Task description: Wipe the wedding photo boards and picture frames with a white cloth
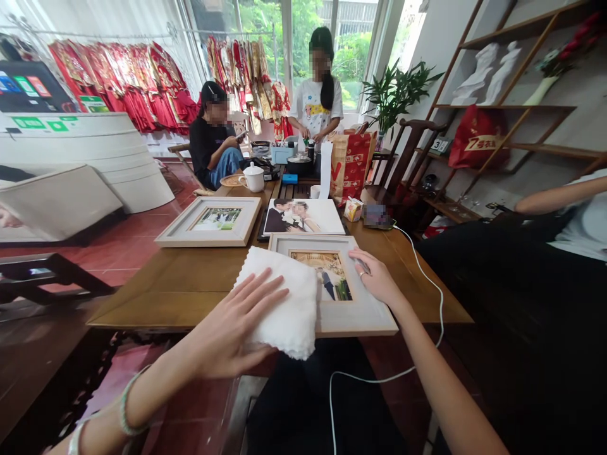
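Observation:
A folded white cloth (289, 309) covers the left part of a light wooden picture frame (355, 330) at the table's near edge. My left hand (244, 313) lies over this cloth with fingers spread, its thumb at the cloth's lower edge. On the frame's right side, my right hand (377, 278) is closed over the border, a ring on one finger; its far fingertips are partly hidden. Inside the frame, part of a wedding photo (339, 278) shows. Beyond it lies an unframed wedding print (308, 218). To the left rests another framed photo (208, 237).
A white lidded cup (253, 177), red-and-brown paper bag (353, 164) and small box (353, 210) stand farther back. A white cable (441, 297) trails off the table's right side. One person (215, 136) sits; another (317, 95) stands behind the table. Someone's arm (559, 199) shows at right.

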`<control>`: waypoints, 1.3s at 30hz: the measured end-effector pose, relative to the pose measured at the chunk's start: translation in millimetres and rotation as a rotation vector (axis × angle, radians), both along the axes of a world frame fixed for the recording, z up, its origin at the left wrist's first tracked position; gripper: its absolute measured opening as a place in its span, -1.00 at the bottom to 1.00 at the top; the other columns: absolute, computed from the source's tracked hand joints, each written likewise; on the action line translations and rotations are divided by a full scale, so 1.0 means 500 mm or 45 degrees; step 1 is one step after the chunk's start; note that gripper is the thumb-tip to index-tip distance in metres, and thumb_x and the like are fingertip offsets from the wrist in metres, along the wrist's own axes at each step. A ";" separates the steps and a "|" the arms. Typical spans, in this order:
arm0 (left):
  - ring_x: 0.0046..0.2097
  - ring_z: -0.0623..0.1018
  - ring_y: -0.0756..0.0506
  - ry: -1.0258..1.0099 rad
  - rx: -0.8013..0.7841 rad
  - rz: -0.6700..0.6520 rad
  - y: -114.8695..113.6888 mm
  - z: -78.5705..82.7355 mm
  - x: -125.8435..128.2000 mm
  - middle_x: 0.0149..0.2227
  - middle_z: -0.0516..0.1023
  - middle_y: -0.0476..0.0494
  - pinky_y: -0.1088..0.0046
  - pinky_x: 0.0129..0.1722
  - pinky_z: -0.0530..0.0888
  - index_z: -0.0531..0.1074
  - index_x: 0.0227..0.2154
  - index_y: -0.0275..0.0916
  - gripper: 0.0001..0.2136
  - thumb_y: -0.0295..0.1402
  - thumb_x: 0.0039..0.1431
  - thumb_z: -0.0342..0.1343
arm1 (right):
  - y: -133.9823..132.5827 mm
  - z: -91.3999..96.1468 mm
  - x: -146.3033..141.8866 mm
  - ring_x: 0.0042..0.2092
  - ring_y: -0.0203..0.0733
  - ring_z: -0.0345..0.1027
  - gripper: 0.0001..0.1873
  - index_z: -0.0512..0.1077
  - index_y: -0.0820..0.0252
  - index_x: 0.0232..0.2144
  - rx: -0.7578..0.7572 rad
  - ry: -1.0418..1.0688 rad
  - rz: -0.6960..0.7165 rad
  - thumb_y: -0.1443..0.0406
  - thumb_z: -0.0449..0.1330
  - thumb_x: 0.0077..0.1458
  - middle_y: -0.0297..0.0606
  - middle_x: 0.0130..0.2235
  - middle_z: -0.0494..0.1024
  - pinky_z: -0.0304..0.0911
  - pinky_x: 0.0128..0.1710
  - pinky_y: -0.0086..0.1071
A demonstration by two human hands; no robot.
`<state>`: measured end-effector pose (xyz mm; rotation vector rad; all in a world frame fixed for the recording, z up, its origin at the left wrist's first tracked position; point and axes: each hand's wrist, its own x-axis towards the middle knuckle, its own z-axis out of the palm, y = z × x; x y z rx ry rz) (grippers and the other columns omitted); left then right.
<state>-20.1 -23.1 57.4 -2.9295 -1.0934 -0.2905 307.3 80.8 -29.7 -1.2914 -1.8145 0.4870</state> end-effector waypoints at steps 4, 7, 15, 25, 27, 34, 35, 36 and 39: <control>0.33 -0.13 -0.35 0.056 -0.011 -0.164 0.017 -0.001 -0.014 0.35 -0.10 -0.17 -0.08 0.25 -0.01 -0.01 0.26 -0.15 -0.33 -0.30 0.06 0.00 | 0.000 -0.001 0.000 0.20 -0.09 0.21 -0.60 0.47 0.14 -0.09 0.011 0.005 0.003 0.43 0.02 0.04 -0.15 0.07 0.45 0.04 0.23 -0.09; 0.33 -0.08 -0.32 0.121 -0.016 -0.178 0.051 0.003 -0.007 0.34 -0.06 -0.20 -0.06 0.25 -0.02 0.02 0.26 -0.18 -0.36 -0.33 0.06 -0.02 | 0.000 -0.001 0.001 0.19 -0.09 0.21 -0.61 0.47 0.12 -0.09 0.010 0.006 0.004 0.43 0.03 0.04 -0.15 0.07 0.45 0.05 0.23 -0.09; 0.26 0.17 -0.28 0.153 0.014 0.134 0.182 0.010 0.055 0.24 0.21 -0.32 0.06 0.20 0.16 0.14 0.20 -0.26 -0.38 -0.33 0.03 0.06 | -0.002 -0.004 0.004 0.21 -0.07 0.19 -0.60 0.46 0.16 -0.07 -0.006 -0.011 -0.009 0.42 0.02 0.06 -0.12 0.10 0.42 0.03 0.23 -0.08; 0.30 0.01 -0.40 0.214 -0.054 0.294 0.160 0.007 0.108 0.28 0.12 -0.31 -0.13 0.20 0.06 0.11 0.23 -0.26 -0.36 -0.46 0.02 0.02 | 0.002 -0.005 0.001 0.20 -0.06 0.21 -0.59 0.45 0.23 -0.07 0.001 -0.065 -0.034 0.43 -0.01 0.06 -0.06 0.10 0.42 0.05 0.23 -0.09; 0.31 -0.01 -0.40 0.287 -0.113 0.308 0.115 0.016 0.110 0.29 0.08 -0.31 -0.13 0.20 0.04 0.08 0.24 -0.25 -0.33 -0.45 0.01 0.05 | 0.002 -0.005 -0.001 0.18 -0.06 0.22 -0.59 0.46 0.22 -0.08 -0.002 -0.044 -0.049 0.44 -0.01 0.05 -0.07 0.09 0.43 0.05 0.23 -0.09; 0.31 -0.08 -0.44 0.329 -0.162 0.337 -0.051 0.008 0.098 0.32 -0.01 -0.34 -0.15 0.18 0.08 -0.05 0.28 -0.24 -0.24 -0.24 0.04 0.12 | 0.003 -0.007 -0.004 0.19 -0.04 0.22 -0.60 0.48 0.19 -0.11 -0.014 0.018 -0.068 0.43 0.00 0.03 -0.09 0.09 0.43 0.04 0.23 -0.08; 0.31 -0.08 -0.45 0.315 -0.133 0.346 -0.059 0.003 0.101 0.31 -0.01 -0.37 -0.16 0.18 0.08 -0.05 0.29 -0.26 -0.24 -0.19 0.06 0.11 | 0.004 -0.008 -0.004 0.19 -0.04 0.22 -0.60 0.48 0.19 -0.11 -0.010 0.017 -0.066 0.43 0.00 0.03 -0.09 0.09 0.43 0.05 0.23 -0.08; 0.30 -0.07 -0.47 0.303 -0.112 0.353 -0.060 -0.002 0.105 0.31 0.01 -0.39 -0.18 0.17 0.07 -0.04 0.29 -0.26 -0.25 -0.15 0.08 0.10 | 0.004 -0.008 -0.003 0.19 -0.05 0.22 -0.60 0.48 0.19 -0.11 -0.005 0.015 -0.062 0.43 0.00 0.03 -0.10 0.09 0.43 0.05 0.23 -0.09; 0.29 0.01 -0.49 0.260 -0.077 0.410 -0.024 -0.010 0.126 0.28 0.09 -0.42 -0.22 0.15 0.08 0.04 0.27 -0.23 -0.36 -0.15 0.17 0.03 | 0.005 -0.010 -0.003 0.18 -0.06 0.23 -0.59 0.48 0.19 -0.11 0.015 0.010 -0.055 0.44 -0.01 0.03 -0.10 0.08 0.44 0.06 0.22 -0.09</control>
